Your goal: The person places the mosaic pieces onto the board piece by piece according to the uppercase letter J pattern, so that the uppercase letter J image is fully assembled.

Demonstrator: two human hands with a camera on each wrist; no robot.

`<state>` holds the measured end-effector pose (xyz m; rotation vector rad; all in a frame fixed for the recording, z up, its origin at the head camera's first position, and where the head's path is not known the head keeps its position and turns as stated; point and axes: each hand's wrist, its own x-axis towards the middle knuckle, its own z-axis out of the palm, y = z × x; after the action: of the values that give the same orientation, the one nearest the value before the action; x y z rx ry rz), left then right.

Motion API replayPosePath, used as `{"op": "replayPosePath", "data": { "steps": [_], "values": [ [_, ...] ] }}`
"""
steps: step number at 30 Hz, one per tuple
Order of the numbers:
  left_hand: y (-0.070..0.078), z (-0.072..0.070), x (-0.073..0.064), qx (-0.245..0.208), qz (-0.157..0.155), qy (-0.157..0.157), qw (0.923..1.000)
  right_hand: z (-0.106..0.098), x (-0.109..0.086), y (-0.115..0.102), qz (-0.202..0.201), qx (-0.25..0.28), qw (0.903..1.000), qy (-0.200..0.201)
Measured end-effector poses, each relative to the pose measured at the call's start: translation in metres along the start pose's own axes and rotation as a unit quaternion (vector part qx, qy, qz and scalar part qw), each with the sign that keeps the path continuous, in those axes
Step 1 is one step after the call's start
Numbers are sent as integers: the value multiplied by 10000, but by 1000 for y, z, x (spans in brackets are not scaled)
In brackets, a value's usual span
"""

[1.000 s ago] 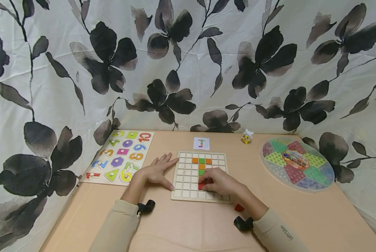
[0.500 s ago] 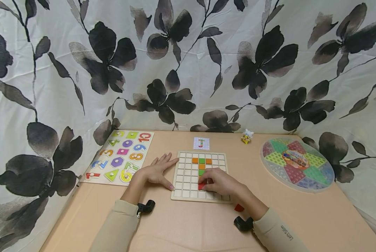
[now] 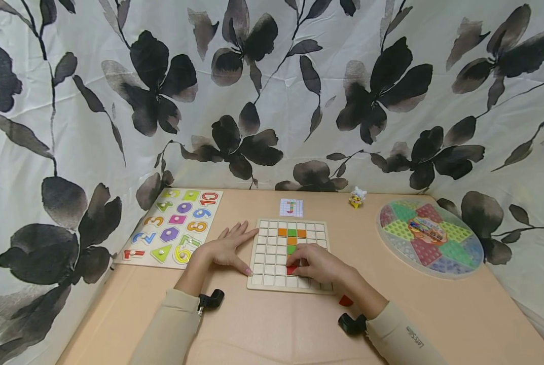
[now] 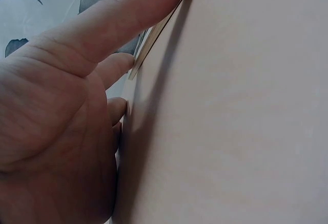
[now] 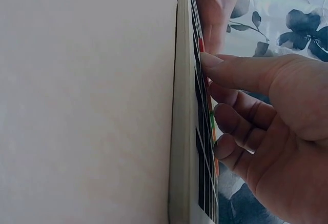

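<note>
A white grid board (image 3: 268, 257) lies flat on the table with orange tiles (image 3: 301, 233) and green tiles (image 3: 292, 233) in some squares. My right hand (image 3: 317, 262) is over its lower middle, thumb and index finger pinching a red square tile (image 3: 291, 270) at the grid's surface. In the right wrist view the thumb (image 5: 241, 72) presses at the red tile, and the other fingers curl above the board. My left hand (image 3: 226, 252) is spread, with index fingertip and thumb tip at the board's left edge. Part of the grid is hidden under the right hand.
Another red piece (image 3: 346, 301) lies by the right wrist. Behind the board is a small pattern card (image 3: 292, 208), with a toy figure (image 3: 357, 197) to its right. A number puzzle board (image 3: 171, 228) is at left, a round patterned board (image 3: 431, 238) at right.
</note>
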<state>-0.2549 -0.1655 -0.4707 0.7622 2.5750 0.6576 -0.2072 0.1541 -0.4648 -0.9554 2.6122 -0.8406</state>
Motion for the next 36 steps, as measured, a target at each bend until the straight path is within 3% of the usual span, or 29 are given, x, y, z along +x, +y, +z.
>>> {"op": "replayPosePath", "data": {
  "steps": [11,21,29,36],
  "values": [
    [-1,0,-2,-31,-40,26,10000,-5,-1,0,-269,162,9995,-29],
    [-3,-1,-3,6,-59,55,10000,-28,-17,1,-402,732,9962,257],
    [-1,-1,-3,49,-54,27,10000,-44,-29,1,-551,880,9935,456],
    [0,0,0,99,-12,-8,9999,-46,-43,0,-349,955,9936,496]
  ]
}}
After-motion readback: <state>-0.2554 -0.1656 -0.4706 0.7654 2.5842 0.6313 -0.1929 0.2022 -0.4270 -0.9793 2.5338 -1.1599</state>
